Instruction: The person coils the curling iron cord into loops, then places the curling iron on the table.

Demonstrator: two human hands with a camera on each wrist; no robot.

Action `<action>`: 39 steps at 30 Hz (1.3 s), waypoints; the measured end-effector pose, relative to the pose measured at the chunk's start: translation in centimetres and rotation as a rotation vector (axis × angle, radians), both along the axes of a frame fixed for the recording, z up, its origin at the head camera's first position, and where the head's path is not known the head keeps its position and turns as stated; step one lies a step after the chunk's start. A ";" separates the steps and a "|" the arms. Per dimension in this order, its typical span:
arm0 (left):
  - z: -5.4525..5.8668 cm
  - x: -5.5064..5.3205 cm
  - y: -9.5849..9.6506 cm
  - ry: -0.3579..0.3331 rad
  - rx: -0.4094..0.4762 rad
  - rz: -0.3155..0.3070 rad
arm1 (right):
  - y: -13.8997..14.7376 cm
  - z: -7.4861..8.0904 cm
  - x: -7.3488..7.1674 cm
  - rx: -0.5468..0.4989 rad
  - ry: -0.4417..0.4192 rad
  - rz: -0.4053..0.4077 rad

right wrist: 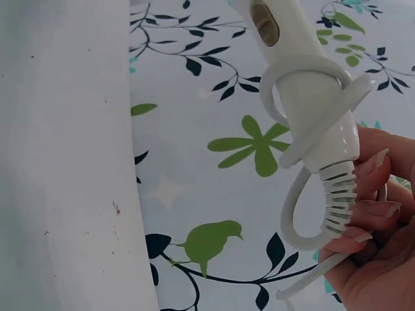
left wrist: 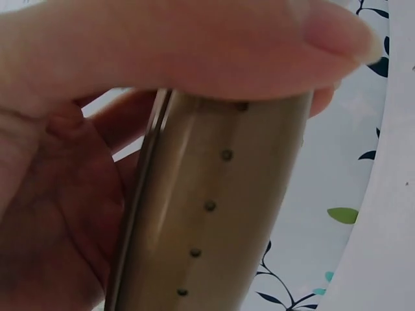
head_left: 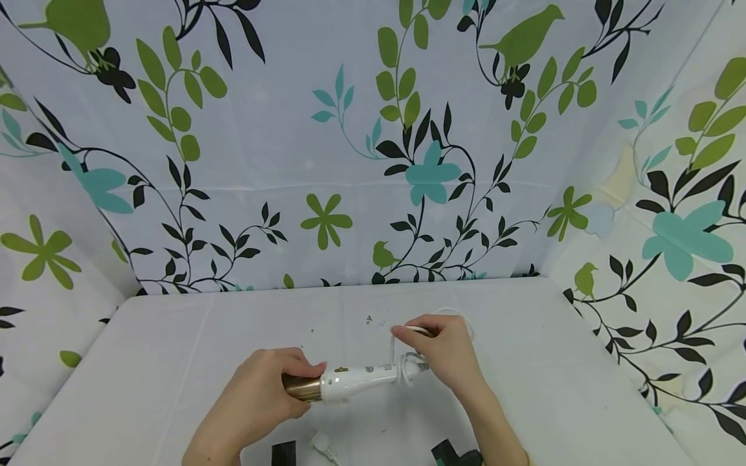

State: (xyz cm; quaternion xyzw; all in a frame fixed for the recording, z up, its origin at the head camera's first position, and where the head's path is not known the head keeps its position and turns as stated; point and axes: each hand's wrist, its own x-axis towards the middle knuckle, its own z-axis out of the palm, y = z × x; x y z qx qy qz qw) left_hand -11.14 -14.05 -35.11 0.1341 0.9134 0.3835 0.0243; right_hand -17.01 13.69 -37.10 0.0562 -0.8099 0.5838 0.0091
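Observation:
A white hair iron [head_left: 355,382] with a gold barrel [left wrist: 214,214] lies level over the table in the head view, barrel to the left. My left hand [head_left: 256,395] grips the barrel, thumb across its top; a row of small holes runs along the gold side. White cord [right wrist: 321,133] loops round the handle near its tail end, below a gold-brown button [right wrist: 265,24]. At that end my right hand [head_left: 451,356] pinches the cord between thumb and fingers, its other fingers curled beside the ribbed cord sleeve [right wrist: 338,194]. Part of the cord is hidden behind the right hand.
A white plug [head_left: 322,444] on a cord lies on the white table [head_left: 175,349] near its front edge. Black objects [head_left: 283,453] stand at the bottom of the head view. A leaf-and-bird patterned curtain [head_left: 291,149] hangs behind and at both sides. Small dark specks mark the tabletop.

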 end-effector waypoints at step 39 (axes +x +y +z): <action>0.6 0.2 0.7 0.213 -0.128 0.208 | 0.9 1.5 1.5 0.042 0.029 0.501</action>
